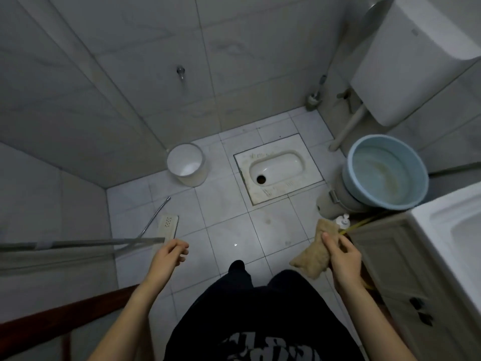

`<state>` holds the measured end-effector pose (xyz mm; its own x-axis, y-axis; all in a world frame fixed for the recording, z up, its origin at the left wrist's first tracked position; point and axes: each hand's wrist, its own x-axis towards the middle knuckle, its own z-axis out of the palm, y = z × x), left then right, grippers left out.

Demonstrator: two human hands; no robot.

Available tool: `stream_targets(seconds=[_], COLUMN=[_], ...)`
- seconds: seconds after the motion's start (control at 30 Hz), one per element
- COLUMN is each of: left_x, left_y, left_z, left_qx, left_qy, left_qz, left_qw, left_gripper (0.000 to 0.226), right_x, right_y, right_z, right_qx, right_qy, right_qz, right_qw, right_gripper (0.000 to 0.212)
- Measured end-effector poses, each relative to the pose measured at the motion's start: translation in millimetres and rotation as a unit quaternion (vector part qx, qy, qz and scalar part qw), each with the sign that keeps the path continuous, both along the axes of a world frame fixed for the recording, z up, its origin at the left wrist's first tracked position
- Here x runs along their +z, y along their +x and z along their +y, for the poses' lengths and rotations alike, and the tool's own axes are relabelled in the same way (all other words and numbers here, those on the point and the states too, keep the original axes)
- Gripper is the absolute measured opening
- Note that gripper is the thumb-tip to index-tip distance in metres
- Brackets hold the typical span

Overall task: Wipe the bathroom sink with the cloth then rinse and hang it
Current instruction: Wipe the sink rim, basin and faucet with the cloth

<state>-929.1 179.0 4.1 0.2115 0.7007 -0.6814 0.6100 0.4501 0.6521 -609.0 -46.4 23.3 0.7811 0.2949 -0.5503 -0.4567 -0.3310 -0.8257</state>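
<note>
Dangling cloth (313, 256) in right hand (345, 256), left hand (169, 256) apart

Dim grey-tiled walls (130, 74), white-tiled floor (226, 212)

No legible text. Black shirt (260, 321), below the squat pan (277, 168), has a grey-white print with letter-like shapes. It is cut off by the frame edge and unreadable. White cistern (406, 61), up and right of the squat pan, bears a small dark mark near its top, too small and blurred to read.
</note>
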Motion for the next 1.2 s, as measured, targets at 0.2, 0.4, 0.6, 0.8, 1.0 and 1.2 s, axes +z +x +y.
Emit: stream_targets(seconds=[0.2, 0.4, 0.6, 0.8, 1.0, 1.2], left_x=[14, 3, 18, 29, 24, 24], left_y=[98, 224, 371, 517, 629, 708], left_z=[83, 105, 92, 59, -2, -69], left_qx=[-0.081, -0.196, -0.393, -0.596, -0.743, -0.874], left_qy=[0.028, 0.013, 0.008, 0.014, 0.014, 0.032], left_qz=[-0.039, -0.035, -0.055, -0.081, -0.098, -0.101], left_qw=[0.996, 0.980, 0.918, 0.798, 0.662, 0.474], left_gripper=[0.020, 0.020, 0.022, 0.022, 0.024, 0.013], right_x=[22, 0, 8, 32, 33, 16], right_y=[53, 115, 177, 205, 194, 205], right_z=[38, 40, 29, -4, -35, -32], right_qx=[-0.049, -0.121, -0.222, -0.380, -0.549, -0.693], right_qy=[0.028, 0.013, -0.010, -0.038, -0.051, -0.030], right_qz=[-0.053, -0.040, -0.069, -0.112, -0.085, -0.063], right_qw=[0.997, 0.992, 0.972, 0.917, 0.830, 0.718], right_gripper=[0.012, 0.008, 0.015, 0.008, 0.009, 0.018])
